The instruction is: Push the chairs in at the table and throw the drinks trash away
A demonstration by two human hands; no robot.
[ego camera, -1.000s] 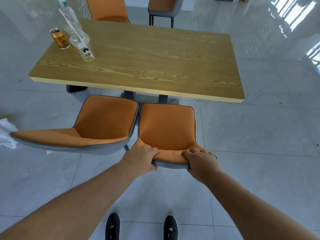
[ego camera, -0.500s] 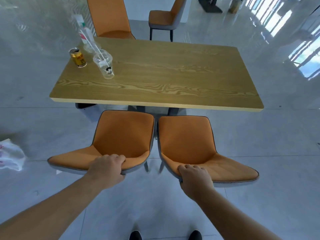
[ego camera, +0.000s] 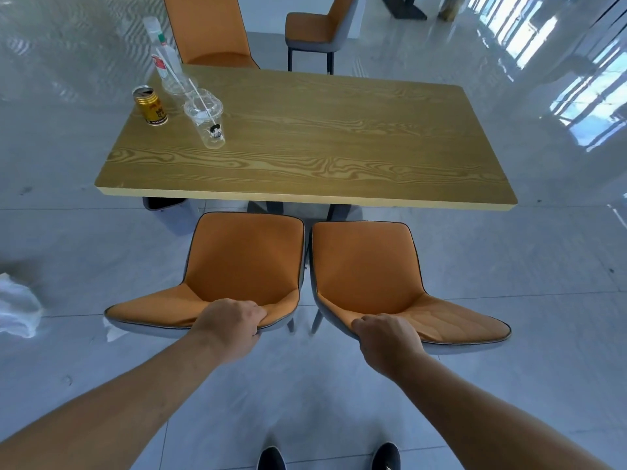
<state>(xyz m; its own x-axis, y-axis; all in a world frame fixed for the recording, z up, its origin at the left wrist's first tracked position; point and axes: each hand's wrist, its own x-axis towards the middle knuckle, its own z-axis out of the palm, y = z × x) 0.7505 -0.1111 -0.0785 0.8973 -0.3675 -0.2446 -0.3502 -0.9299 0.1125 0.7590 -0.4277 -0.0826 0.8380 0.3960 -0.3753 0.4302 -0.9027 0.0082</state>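
Two orange chairs stand side by side before the wooden table [ego camera: 339,157], their seats just short of its near edge. My left hand [ego camera: 230,322] grips the backrest top of the left chair [ego camera: 244,259]. My right hand [ego camera: 385,334] grips the backrest top of the right chair [ego camera: 366,262]. On the table's far left corner stand a gold can [ego camera: 151,106], a clear plastic cup with a straw [ego camera: 207,122], a second clear cup [ego camera: 176,84] and a plastic bottle [ego camera: 159,45].
A third orange chair [ego camera: 210,32] is tucked at the table's far side, and a fourth [ego camera: 319,28] stands away from it behind. A white plastic bag [ego camera: 17,307] lies on the tiled floor at the left. My shoes [ego camera: 271,459] show at the bottom.
A second ago both hands held the right chair; now my left hand holds the left chair. Both chairs now face the table squarely.
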